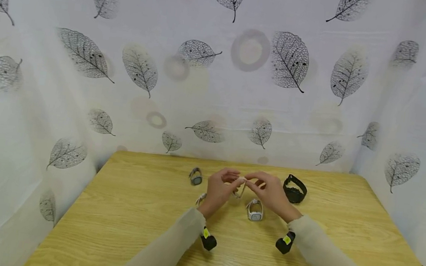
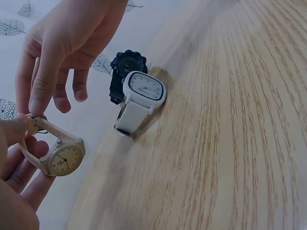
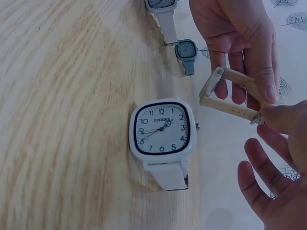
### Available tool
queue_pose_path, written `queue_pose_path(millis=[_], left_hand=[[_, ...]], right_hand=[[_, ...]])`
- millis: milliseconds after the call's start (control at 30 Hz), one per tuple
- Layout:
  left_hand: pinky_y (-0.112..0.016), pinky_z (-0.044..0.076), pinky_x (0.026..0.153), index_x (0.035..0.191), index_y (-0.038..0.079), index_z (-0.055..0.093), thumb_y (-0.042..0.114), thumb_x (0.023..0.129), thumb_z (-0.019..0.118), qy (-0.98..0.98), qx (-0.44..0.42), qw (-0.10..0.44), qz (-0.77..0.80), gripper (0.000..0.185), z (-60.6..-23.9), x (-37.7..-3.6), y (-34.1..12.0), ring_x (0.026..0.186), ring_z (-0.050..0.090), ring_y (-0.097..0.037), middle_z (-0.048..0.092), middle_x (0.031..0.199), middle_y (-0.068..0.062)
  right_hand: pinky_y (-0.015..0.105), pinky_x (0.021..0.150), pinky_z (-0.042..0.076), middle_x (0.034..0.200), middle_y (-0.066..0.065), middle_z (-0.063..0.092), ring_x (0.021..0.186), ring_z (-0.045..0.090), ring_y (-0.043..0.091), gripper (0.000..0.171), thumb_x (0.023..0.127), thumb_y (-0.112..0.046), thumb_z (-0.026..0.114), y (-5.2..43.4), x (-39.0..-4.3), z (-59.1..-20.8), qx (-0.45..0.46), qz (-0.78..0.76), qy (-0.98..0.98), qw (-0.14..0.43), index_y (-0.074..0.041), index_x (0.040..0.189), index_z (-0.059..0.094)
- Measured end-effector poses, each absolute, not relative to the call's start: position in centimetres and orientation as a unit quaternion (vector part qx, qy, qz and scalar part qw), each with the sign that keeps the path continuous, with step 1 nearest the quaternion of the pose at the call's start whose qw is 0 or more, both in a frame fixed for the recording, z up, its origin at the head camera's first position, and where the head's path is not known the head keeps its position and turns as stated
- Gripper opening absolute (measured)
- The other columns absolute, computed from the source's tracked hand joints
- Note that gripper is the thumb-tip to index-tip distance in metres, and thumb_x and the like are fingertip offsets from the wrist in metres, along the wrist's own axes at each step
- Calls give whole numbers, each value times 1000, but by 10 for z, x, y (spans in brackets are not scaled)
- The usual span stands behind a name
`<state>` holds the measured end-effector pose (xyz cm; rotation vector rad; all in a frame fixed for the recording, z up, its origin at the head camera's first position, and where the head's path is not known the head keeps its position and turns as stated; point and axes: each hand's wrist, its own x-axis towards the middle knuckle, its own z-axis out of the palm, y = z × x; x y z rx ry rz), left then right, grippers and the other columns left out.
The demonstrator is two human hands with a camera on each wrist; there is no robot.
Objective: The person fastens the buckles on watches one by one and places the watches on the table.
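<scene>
Beige round-faced leather-strap wristwatch (image 2: 61, 158) hangs pinched between my left hand (image 1: 218, 188) and right hand (image 1: 271, 193) at the clasp, so fastening it seems next, needing steady fingertips.

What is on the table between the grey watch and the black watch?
In the head view, both hands hold a beige watch between the grey watch and the black watch. The white square watch lies nearer.

Both hands (image 1: 247, 191) fingertip to fingertip

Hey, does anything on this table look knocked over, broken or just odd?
Nothing stands out. Both hands pinch a beige watch above the table; the white watch and black watch look undamaged.
</scene>
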<state>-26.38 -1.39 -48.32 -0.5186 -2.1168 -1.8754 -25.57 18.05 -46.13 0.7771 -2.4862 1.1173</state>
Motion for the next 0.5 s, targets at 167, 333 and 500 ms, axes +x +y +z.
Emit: queue_pose_path(millis=[167,333,500], left_hand=[[-42,63,65,112,3,73,11,91,80,-713,-164,114,-673,24,-481,-263,-13,79,75,-33,77,95,-15],[-42,63,66,112,5,74,9,90,80,-706,-157,104,-683,23,-480,-262,-12,80,75,-32,77,95,-17],[-42,63,66,112,7,74,8,90,80,-703,-154,101,-687,22,-480,-261,-12,82,75,-32,78,93,-13]], right_hand=[[29,66,59,110,5,73,78,67,15,28,93,-14,79,179,-255,-465,279,391,-861,164,-11,120,75],[29,65,58,109,4,73,78,65,13,25,94,-11,77,178,-255,-469,276,380,-863,186,-10,119,75],[28,65,57,109,2,74,80,65,13,22,95,-9,75,176,-255,-469,278,369,-864,199,-14,115,78]])
